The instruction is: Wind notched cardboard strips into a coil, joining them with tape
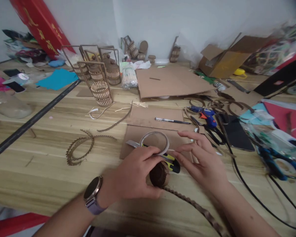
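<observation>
My left hand (138,172) is closed around a roll of tape (167,141), a pale ring held between its fingers. Below the ring, a dark brown coil of corrugated paper strip (159,176) sits between that hand's thumb and fingers, its loose tail trailing towards the lower right. A thin pale strip runs from the roll to my right hand (202,161), whose thumb and index finger pinch near its end; the other fingers are raised. Under the roll, a yellow and black utility knife (172,163) lies with its blade extended on a cardboard piece (128,141).
Loose corrugated strips (74,149) lie left. A pen (172,121) rests on cardboard behind the hands. To the right are scissors (214,133), a blue glue gun (208,117), a black phone (238,133) and a black cable (246,184). Small slatted baskets (101,93) stand at back left.
</observation>
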A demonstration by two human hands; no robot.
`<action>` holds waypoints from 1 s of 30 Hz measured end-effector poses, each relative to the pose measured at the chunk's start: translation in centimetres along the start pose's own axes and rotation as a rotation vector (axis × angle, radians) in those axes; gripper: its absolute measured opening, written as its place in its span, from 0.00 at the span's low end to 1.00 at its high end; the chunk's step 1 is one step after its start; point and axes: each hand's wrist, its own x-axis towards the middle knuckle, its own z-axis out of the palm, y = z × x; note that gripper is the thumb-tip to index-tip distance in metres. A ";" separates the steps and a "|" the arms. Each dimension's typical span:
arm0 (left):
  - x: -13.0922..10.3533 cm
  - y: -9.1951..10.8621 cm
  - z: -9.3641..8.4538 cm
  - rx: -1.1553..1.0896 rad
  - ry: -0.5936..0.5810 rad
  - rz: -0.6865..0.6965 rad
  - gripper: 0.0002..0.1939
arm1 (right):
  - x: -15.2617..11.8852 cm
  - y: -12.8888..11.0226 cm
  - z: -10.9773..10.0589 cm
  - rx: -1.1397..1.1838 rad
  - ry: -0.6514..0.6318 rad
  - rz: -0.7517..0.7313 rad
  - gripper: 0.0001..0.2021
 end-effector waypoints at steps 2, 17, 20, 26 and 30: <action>0.0 -0.2 0.2 0.068 0.047 -0.026 0.33 | 0.0 0.0 -0.1 -0.009 -0.008 -0.054 0.02; 0.3 0.4 0.8 0.193 0.118 -0.010 0.31 | 0.2 -0.5 0.2 -0.204 0.202 -0.001 0.06; 0.3 0.3 1.1 0.190 0.114 -0.002 0.32 | 0.4 -0.7 0.5 -0.296 0.125 -0.199 0.07; 0.3 0.6 1.3 0.207 0.089 0.009 0.31 | 0.6 -1.1 0.9 -0.368 0.057 -0.313 0.06; 0.2 0.7 1.3 0.201 0.085 0.005 0.29 | 0.6 -1.1 1.0 -0.326 0.031 -0.244 0.04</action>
